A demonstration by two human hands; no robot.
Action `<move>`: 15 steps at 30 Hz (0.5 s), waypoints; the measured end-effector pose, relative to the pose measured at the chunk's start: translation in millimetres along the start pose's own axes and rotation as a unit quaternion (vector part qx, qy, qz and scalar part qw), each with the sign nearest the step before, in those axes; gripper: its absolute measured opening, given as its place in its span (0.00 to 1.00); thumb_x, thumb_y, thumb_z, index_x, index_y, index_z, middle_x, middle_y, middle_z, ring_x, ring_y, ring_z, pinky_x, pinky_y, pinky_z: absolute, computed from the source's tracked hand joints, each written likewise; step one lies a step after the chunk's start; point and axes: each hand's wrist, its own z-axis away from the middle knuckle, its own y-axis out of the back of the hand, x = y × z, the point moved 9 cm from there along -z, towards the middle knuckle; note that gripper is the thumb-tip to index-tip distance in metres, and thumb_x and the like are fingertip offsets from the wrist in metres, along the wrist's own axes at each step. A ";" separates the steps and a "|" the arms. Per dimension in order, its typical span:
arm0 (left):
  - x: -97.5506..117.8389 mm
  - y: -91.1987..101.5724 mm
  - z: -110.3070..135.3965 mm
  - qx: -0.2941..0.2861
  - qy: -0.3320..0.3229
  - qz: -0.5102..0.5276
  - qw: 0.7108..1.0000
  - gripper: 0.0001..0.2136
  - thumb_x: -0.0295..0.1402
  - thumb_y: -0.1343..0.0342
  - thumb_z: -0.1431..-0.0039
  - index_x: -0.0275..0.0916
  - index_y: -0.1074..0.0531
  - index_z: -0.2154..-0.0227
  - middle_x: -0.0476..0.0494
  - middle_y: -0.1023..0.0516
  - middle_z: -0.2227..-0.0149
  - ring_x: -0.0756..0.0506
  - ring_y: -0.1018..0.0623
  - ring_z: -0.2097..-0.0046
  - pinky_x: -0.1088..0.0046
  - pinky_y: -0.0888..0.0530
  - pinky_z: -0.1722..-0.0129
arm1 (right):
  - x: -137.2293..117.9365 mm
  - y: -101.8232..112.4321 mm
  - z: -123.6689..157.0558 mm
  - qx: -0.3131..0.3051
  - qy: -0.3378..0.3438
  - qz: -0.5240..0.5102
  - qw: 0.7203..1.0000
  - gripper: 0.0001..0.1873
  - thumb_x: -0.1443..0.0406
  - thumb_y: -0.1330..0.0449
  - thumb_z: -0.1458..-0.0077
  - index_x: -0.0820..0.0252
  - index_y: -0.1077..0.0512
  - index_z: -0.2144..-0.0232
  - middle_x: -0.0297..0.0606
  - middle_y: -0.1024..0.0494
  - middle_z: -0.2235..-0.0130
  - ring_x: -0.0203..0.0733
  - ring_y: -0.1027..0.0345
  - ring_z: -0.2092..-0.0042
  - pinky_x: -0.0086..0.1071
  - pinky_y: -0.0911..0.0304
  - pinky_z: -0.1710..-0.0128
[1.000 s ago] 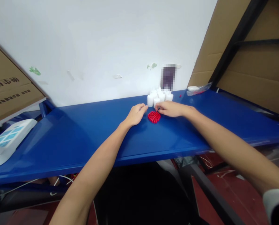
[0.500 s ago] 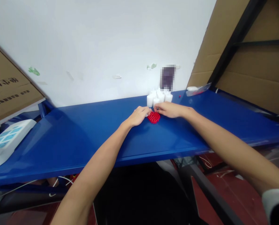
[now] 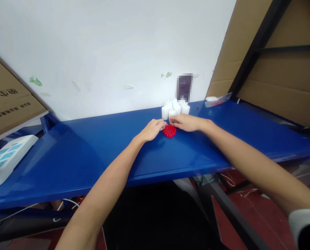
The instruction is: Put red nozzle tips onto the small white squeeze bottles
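A small heap of red beads (image 3: 169, 131) lies on the blue table (image 3: 92, 152) near the back wall. My left hand (image 3: 153, 129) rests just left of the heap, fingers curled with the tips at its edge. My right hand (image 3: 185, 122) reaches in from the right, fingers pinched together at the top of the heap. What either hand holds is too small to see. Behind the beads stands a cluster of several white cylinders (image 3: 173, 108).
A white device with light-blue keys (image 3: 4, 158) sits at the table's left end. Cardboard boxes (image 3: 6, 100) lean at the left, with more cardboard and a black frame (image 3: 251, 48) at the right. A clear plastic bag (image 3: 217, 99) lies at the back right.
My left hand has curled its fingers and moved in to the edge of the bead heap. My right hand has stayed at the heap's top.
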 end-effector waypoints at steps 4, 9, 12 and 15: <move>0.6 0.3 0.2 -0.004 0.004 0.026 1.000 0.18 0.39 0.59 0.33 0.39 0.31 0.73 0.45 0.23 0.67 0.46 0.27 0.64 0.66 0.28 0.56 | 0.8 -0.7 -0.4 0.000 0.003 0.003 1.000 0.08 0.66 0.51 0.34 0.59 0.32 0.60 0.40 0.25 0.65 0.41 0.35 0.66 0.33 0.44 0.64; -1.6 1.1 0.0 0.000 0.010 0.061 0.998 0.16 0.39 0.58 0.34 0.40 0.36 0.75 0.47 0.26 0.69 0.45 0.26 0.62 0.66 0.30 0.53 | 1.0 -1.0 -0.7 -0.003 -0.001 0.005 1.000 0.09 0.66 0.51 0.35 0.59 0.31 0.59 0.40 0.25 0.64 0.41 0.34 0.66 0.33 0.44 0.65; -2.8 0.7 -0.4 0.001 0.009 0.068 0.998 0.16 0.40 0.59 0.34 0.40 0.37 0.76 0.47 0.28 0.70 0.44 0.24 0.58 0.66 0.30 0.51 | 2.2 -1.8 -1.4 -0.005 -0.005 0.011 1.000 0.09 0.67 0.50 0.36 0.60 0.30 0.58 0.40 0.24 0.65 0.41 0.34 0.66 0.33 0.44 0.65; -5.3 0.3 -0.8 0.003 0.009 0.075 0.997 0.17 0.42 0.58 0.33 0.40 0.37 0.75 0.46 0.28 0.69 0.43 0.24 0.56 0.66 0.30 0.50 | 2.9 -1.7 -2.2 0.001 -0.002 0.013 1.000 0.09 0.67 0.49 0.36 0.60 0.29 0.58 0.41 0.24 0.64 0.42 0.33 0.65 0.33 0.44 0.64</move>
